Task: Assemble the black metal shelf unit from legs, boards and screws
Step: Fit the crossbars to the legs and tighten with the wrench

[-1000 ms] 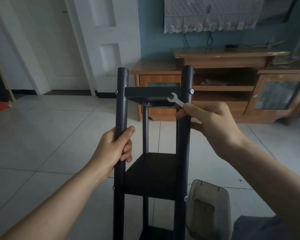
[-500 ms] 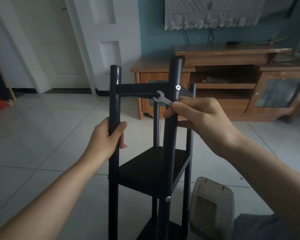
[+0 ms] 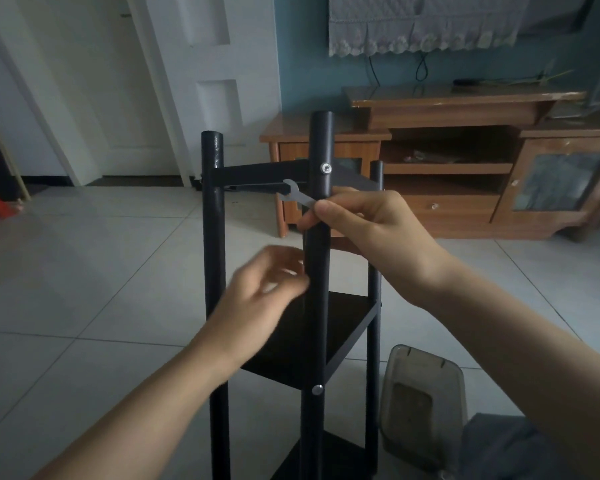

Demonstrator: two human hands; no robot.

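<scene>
The shelf unit (image 3: 312,306) stands on the floor (image 3: 84,289). Right hand (image 3: 371,230) pinches the spanner (image 3: 297,195) — left hand (image 3: 260,299), blurred and loosely spread, should grip the near leg (image 3: 317,258) before turning.

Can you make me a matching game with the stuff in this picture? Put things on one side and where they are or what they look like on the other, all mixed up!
Things:
1. spanner
2. plastic tub
3. wooden cabinet
4. screw

Clues:
A. silver dot near the top of the black leg
B. pinched in the right hand
C. on the floor tiles beside the shelf
D. against the blue wall

Pairs: 1-B, 2-C, 3-D, 4-A
</scene>
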